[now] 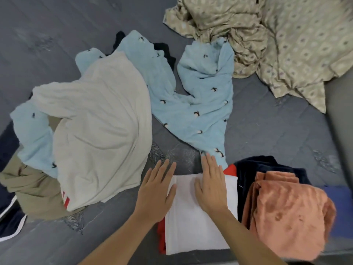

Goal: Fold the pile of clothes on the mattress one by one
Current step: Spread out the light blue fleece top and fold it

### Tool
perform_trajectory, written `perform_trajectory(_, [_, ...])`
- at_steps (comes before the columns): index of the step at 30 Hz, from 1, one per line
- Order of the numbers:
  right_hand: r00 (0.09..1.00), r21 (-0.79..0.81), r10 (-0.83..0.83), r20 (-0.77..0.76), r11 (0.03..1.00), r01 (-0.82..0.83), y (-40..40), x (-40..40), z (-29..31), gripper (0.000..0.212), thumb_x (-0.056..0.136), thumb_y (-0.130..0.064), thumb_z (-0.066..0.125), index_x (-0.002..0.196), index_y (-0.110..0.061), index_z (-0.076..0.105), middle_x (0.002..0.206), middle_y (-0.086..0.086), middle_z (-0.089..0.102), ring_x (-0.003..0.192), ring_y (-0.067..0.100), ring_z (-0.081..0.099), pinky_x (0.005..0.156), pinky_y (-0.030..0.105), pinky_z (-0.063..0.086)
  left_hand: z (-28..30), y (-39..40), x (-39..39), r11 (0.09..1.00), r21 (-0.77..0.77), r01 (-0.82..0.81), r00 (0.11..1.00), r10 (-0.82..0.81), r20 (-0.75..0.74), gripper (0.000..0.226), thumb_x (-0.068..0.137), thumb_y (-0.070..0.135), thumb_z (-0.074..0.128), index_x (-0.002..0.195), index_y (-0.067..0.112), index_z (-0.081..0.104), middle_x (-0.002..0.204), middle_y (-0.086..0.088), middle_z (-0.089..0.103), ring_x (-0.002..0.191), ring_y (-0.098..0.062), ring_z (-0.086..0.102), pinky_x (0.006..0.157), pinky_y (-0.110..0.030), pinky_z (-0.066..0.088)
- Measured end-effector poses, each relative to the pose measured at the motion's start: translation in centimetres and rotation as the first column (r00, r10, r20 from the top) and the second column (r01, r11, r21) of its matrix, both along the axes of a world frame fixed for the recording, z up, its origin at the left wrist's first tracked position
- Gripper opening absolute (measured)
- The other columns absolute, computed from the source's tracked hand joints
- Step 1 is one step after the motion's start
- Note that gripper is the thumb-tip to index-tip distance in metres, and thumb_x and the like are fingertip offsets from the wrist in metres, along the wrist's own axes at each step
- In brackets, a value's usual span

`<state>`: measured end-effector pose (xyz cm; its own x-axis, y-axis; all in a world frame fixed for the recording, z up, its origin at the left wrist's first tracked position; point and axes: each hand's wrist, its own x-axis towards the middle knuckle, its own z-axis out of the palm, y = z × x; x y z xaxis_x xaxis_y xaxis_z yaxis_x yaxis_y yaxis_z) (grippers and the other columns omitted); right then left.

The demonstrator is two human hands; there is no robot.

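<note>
At the far left of the grey quilted mattress (pixel 267 119) lies the unfolded pile: a navy garment with white trim (pixel 9 224), a khaki piece (pixel 32 190) and, on top, a large cream shirt (pixel 95 121) spread over pale blue fleece with small dark motifs (pixel 200 104); one blue leg trails right and near. Next comes the left hand (pixel 154 190), fingers straight and spread, lying flat on the left edge of a folded white garment (pixel 193 226) that sits on something red (pixel 162 238). The right hand (pixel 212 188) lies flat on the same white piece, fingers together, tips touching the blue fleece. Neither hand pinches anything. This looks like the smoothing of a finished fold. Right of it sits a folded salmon plush piece (pixel 286 215) over dark navy cloth (pixel 256 169); a crumpled patterned beige sheet (pixel 286 39) lies far right. The next move probably calls for lifting both hands and drawing one garment free of the pile, likely the blue fleece.
</note>
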<state>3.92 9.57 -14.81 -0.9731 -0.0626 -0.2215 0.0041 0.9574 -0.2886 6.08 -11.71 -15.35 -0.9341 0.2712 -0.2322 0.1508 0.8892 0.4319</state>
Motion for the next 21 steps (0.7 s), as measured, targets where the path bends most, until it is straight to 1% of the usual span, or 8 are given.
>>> perform_trajectory(6, [0.997, 0.045, -0.083, 0.003, 0.996, 0.083, 3.1, -8.1, -3.7, 0.076, 0.106, -0.033, 0.047, 0.166, -0.013, 0.005, 0.174, 0.007, 0.001, 0.161, 0.029, -0.004, 0.130, 0.047, 0.012, -4.5, 5.0, -9.1, 0.997, 0.063, 0.041, 0.999, -0.039, -0.030, 0.070, 0.106, 0.041, 0.040, 0.166, 0.028, 0.008, 0.174, 0.003, 0.010, 0.161, -0.020, 0.005, 0.129, -0.044, 0.019])
perform_trajectory(8, [0.989, 0.049, -0.121, 0.090, 0.992, 0.117, 4.7, -10.4, -5.4, 0.087, 0.103, -0.046, 0.053, 0.166, -0.016, 0.001, 0.174, 0.009, -0.004, 0.160, 0.036, -0.001, 0.128, 0.050, 0.019, -6.1, 6.8, -12.5, 0.998, 0.049, 0.028, 0.999, -0.026, -0.040, 0.074, 0.104, 0.035, 0.046, 0.166, 0.028, 0.008, 0.174, 0.000, 0.010, 0.161, -0.023, 0.006, 0.129, -0.045, 0.018])
perform_trajectory(10, [0.967, 0.034, -0.159, 0.201, 0.987, 0.156, 6.0, -12.2, -7.0, 0.097, 0.097, -0.052, 0.061, 0.166, -0.025, -0.003, 0.173, 0.007, -0.005, 0.154, 0.039, 0.012, 0.120, 0.054, 0.034, -7.7, 8.1, -15.7, 0.999, 0.004, 0.040, 0.999, -0.040, -0.037, 0.079, 0.102, 0.032, 0.050, 0.166, 0.029, 0.005, 0.174, -0.001, 0.005, 0.161, -0.025, 0.002, 0.129, -0.045, 0.013])
perform_trajectory(13, [0.974, -0.054, -0.142, 0.175, 0.987, 0.154, 7.6, -13.7, -8.4, 0.092, 0.095, -0.034, 0.068, 0.164, -0.032, 0.007, 0.168, 0.008, 0.012, 0.140, 0.038, 0.032, 0.107, 0.051, 0.043, -9.1, 9.0, -19.5, 0.996, -0.047, 0.075, 0.997, -0.076, -0.033, 0.082, 0.099, 0.023, 0.058, 0.166, 0.032, 0.011, 0.174, -0.002, 0.002, 0.160, -0.025, -0.001, 0.129, -0.045, 0.010])
perform_trajectory(15, [0.984, -0.139, -0.128, 0.123, 0.980, 0.145, 8.5, -14.7, -8.3, 0.083, 0.094, -0.022, 0.068, 0.163, -0.029, 0.022, 0.160, 0.010, 0.029, 0.134, 0.033, 0.043, 0.106, 0.044, 0.043, -9.2, 9.2, -20.8, 0.997, -0.028, 0.073, 0.996, -0.074, -0.049, 0.074, 0.097, 0.015, 0.058, 0.163, 0.032, 0.028, 0.173, -0.002, 0.012, 0.160, -0.026, 0.007, 0.128, -0.045, 0.014])
perform_trajectory(17, [0.988, -0.233, -0.110, 0.110, 0.963, 0.133, 9.5, -15.5, -7.3, 0.076, 0.093, -0.016, 0.069, 0.160, -0.026, 0.034, 0.149, 0.008, 0.043, 0.129, 0.029, 0.051, 0.103, 0.037, 0.042, -8.2, 9.3, -21.3, 0.998, 0.007, 0.069, 0.995, -0.068, -0.079, 0.061, 0.096, 0.010, 0.059, 0.154, 0.026, 0.049, 0.167, -0.003, 0.033, 0.157, -0.029, 0.022, 0.125, -0.044, 0.020])
perform_trajectory(19, [0.992, -0.300, -0.091, 0.087, 0.947, 0.113, 9.9, -16.6, -5.2, 0.069, 0.092, -0.015, 0.071, 0.155, -0.022, 0.043, 0.143, 0.008, 0.052, 0.129, 0.028, 0.053, 0.106, 0.037, 0.041, -6.3, 9.2, -21.8, 0.996, 0.041, 0.074, 0.989, -0.068, -0.132, 0.047, 0.093, 0.008, 0.063, 0.139, 0.017, 0.064, 0.148, -0.008, 0.057, 0.144, -0.033, 0.043, 0.116, -0.044, 0.030])
perform_trajectory(21, [0.995, -0.370, -0.095, 0.018, 0.924, 0.095, 10.2, -18.4, -2.7, 0.062, 0.092, -0.014, 0.074, 0.150, -0.014, 0.051, 0.138, 0.013, 0.058, 0.127, 0.029, 0.056, 0.109, 0.042, 0.044, -3.7, 8.9, -22.9, 0.996, 0.081, 0.021, 0.986, -0.007, -0.167, 0.040, 0.091, 0.006, 0.064, 0.130, 0.013, 0.069, 0.124, -0.013, 0.070, 0.123, -0.035, 0.059, 0.108, -0.044, 0.033])
